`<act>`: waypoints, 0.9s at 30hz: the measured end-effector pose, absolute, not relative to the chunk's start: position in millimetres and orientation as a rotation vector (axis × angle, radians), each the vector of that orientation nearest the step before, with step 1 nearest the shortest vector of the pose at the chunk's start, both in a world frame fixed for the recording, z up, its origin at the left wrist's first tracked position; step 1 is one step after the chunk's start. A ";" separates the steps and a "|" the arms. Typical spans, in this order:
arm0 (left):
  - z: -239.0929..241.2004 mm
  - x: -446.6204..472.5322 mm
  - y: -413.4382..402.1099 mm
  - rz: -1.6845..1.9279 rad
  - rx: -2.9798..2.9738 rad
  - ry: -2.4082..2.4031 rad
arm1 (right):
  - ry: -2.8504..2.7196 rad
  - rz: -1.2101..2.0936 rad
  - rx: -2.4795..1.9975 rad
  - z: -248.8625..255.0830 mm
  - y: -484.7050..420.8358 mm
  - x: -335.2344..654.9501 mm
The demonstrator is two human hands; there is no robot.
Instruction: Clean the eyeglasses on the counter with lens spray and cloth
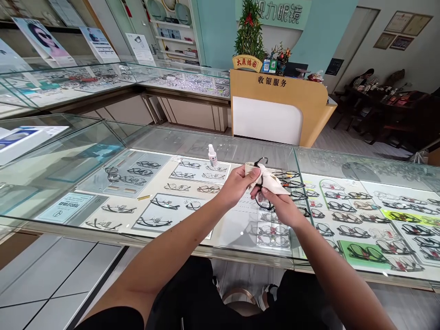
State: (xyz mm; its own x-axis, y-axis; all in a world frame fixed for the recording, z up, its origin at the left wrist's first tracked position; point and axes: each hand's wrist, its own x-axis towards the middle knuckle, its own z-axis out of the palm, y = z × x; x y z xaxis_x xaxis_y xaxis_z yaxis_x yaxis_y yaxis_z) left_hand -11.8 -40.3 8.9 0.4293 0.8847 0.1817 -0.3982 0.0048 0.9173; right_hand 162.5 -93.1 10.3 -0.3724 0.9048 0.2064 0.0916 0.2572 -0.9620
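Above the glass display case, my left hand (239,179) is closed on a cream cleaning cloth (271,182), pinching it around a pair of dark-framed glasses (264,201). My right hand (280,206) grips the same glasses from below and the right, with part of the cloth under its fingers. One round lens hangs below the cloth, and a curved temple tip sticks out above it. The other lens is covered by cloth and fingers. A small white spray bottle (212,156) stands upright on the glass top, beyond my left hand.
Several rows of glasses (347,217) lie inside the glass display case (192,133), on both sides of my hands. A white box (24,142) sits on the left. Across the floor stands a wooden counter (278,91) with a plant (249,34).
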 end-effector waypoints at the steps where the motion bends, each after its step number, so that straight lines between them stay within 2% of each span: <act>1: 9.2 -12.6 -39.7 1.083 1.164 0.533 | -1.682 1.214 -0.934 11.9 -93.8 163.2; 12: 16.9 -22.4 -34.4 0.899 1.243 0.373 | -1.477 1.386 -0.871 0.8 -86.0 169.4; 20: 11.0 -12.9 -38.7 1.059 1.186 0.525 | -1.602 1.287 -0.959 9.1 -92.6 163.4; 27: 14.9 -24.1 -31.6 0.905 1.227 0.378 | -1.524 1.330 -0.912 9.0 -87.7 171.7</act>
